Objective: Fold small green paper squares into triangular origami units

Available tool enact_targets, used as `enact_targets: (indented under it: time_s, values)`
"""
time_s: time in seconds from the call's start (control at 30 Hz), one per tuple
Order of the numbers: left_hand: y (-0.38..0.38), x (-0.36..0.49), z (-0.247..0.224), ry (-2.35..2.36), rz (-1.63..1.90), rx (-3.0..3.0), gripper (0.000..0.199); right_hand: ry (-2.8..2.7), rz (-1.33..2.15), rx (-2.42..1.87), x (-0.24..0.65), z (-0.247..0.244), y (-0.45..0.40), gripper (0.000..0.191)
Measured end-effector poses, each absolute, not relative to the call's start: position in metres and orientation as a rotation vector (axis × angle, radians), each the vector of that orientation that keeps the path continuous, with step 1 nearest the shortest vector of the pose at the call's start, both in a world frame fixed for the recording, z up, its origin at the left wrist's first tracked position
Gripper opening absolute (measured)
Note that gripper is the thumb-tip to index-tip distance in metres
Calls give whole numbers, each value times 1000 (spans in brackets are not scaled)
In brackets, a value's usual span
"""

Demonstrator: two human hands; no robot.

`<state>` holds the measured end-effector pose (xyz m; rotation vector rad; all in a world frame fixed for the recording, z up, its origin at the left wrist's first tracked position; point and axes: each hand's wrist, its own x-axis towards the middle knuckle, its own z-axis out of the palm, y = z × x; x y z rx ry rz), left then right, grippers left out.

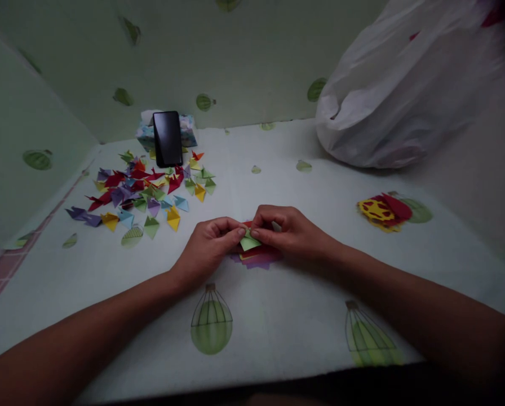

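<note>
A small folded piece of light green paper (pixel 249 242) is pinched between both hands at the middle of the table. My left hand (pixel 214 242) grips its left side with thumb and forefinger. From the right, my right hand (pixel 288 231) pinches the upper edge, its fingers curled. Under the hands lies a stack of colored paper (pixel 258 259) in red, yellow and purple, partly hidden. To the left is a loose pile of small folded paper cranes (pixel 151 194) in red, purple, green, yellow and blue.
A black phone (pixel 168 139) leans on a patterned tissue box (pixel 189 131) behind the cranes. At the back right sits a big white plastic bag (pixel 383 113). Red and yellow paper cutouts (pixel 381 211) lie at the right. The white tablecloth (pixel 269 316) has green balloon prints.
</note>
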<state>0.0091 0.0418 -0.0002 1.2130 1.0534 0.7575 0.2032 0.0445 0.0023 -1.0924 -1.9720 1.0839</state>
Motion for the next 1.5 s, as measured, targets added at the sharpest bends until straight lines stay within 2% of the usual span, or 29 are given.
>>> enact_targets:
  time_s: [0.27,0.5,0.7,1.07,1.5]
  values:
    - [41,10,1,1039,752,1183,18,-2179,650,-988,201,1,43,17]
    - [42,9,2,1041,784,1299,16,-1872,1238,-1086,202,1,44,19]
    - [42,8,1,1029,778,1325,16,-1752,1425,-1115,202,-1,45,26]
    - [42,8,1,1047,769,1337,17,-1943,1145,-1111,202,1,44,17]
    - [42,8,-2,1037,717,1267,22,-2028,881,-1105,198,-2,40,16]
